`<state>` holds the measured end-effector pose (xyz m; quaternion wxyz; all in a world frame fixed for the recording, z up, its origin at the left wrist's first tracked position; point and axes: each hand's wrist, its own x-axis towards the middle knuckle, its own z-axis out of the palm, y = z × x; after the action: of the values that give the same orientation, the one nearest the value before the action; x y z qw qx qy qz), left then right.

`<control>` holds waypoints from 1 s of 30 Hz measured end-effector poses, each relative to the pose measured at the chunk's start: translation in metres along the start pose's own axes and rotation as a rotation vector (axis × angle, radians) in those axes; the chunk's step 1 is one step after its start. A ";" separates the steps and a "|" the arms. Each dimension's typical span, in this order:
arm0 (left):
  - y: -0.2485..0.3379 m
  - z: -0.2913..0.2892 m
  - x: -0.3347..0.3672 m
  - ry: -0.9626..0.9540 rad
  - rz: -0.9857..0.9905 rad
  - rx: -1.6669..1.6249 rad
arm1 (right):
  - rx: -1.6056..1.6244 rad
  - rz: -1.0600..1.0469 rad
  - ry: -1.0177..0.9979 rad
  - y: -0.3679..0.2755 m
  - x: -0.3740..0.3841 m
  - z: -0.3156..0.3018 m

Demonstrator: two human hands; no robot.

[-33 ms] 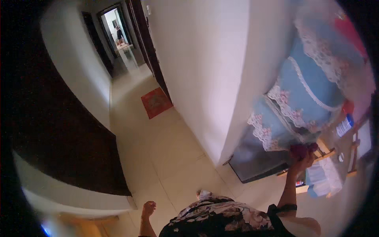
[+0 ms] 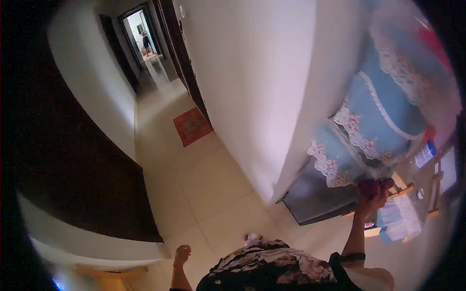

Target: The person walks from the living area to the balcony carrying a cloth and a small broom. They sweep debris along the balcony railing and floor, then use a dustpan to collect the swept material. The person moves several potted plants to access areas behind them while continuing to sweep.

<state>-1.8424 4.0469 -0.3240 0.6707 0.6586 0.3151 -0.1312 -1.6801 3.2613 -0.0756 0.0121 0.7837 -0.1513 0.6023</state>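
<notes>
Your right hand (image 2: 371, 201) is closed around a dark-red bundle (image 2: 376, 185) at its 12 o'clock, touching the wooden shelf (image 2: 400, 191) edge under the blue lace cover (image 2: 374, 126); left hand (image 2: 182, 253) hangs loosely curled, empty, well apart.

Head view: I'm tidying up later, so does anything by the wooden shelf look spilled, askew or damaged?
Nothing stands out. The right hand holds a dark red object at the wooden shelf; the lace-trimmed blue cover hangs in place, and the red mat lies flat by the wall. The left hand hangs free.
</notes>
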 end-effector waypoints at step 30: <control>0.418 -0.247 0.571 -0.306 0.126 -0.306 | 0.747 -0.175 -1.680 -0.821 -0.104 0.358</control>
<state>-1.2189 4.4626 -0.3127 0.8096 0.5400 0.1842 -0.1382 -1.1607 3.9953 -0.1386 -0.3097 0.9250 0.1536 -0.1577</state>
